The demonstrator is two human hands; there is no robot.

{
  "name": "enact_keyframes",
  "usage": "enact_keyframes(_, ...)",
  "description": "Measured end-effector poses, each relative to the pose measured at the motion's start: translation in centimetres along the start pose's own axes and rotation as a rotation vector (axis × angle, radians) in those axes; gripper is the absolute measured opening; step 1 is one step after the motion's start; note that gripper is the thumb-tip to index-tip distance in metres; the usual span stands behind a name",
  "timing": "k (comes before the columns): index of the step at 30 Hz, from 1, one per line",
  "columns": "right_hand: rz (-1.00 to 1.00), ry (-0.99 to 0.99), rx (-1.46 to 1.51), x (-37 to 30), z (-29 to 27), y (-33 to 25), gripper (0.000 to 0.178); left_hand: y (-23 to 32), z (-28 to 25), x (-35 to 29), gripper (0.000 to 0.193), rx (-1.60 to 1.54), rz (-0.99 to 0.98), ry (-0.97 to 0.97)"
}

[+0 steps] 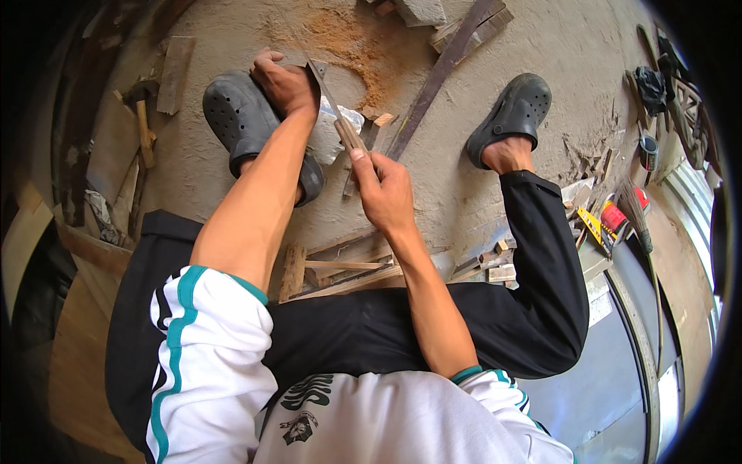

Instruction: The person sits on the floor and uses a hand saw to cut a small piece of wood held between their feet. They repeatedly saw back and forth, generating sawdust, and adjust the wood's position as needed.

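My right hand (384, 189) is wrapped round the wooden handle (352, 133) of a handsaw, thumb laid along it. The saw's thin blade (319, 87) is seen nearly edge-on and runs away up and to the left. Beside the blade, my left hand (287, 83) is closed next to my left clog (241, 112), fingers curled; what they grip is hidden beneath the hand. A pale whitish block (334, 135) lies on the ground under the saw. Orange sawdust (363, 58) is spread beyond the blade.
A long dark wooden strip (433, 85) slants across the ground near scrap boards. My right clog (514, 116) stands at right. A hammer (144, 116) rests on the left. Wood offcuts (332, 267) lie below my hands; a broom (638, 220) and yellow tool (593, 226) are at right.
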State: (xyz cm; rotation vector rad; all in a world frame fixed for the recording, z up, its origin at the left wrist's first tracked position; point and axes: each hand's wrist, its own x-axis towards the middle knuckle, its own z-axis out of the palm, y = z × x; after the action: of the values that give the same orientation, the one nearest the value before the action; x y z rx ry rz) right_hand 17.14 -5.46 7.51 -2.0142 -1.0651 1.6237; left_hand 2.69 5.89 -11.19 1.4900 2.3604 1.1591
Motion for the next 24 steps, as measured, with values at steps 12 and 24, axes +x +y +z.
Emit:
enact_keyframes(12, 0.036, -0.026, 0.031, 1.3, -0.4, 1.0, 0.041, -0.1, -0.1, 0.4, 0.028, 0.012, -0.033, -0.014)
enact_keyframes(24, 0.04, -0.006, 0.05, -2.3, 0.5, -1.2, 0.04, 0.0, 0.1, 0.0, 0.026, -0.037, -0.019, -0.039)
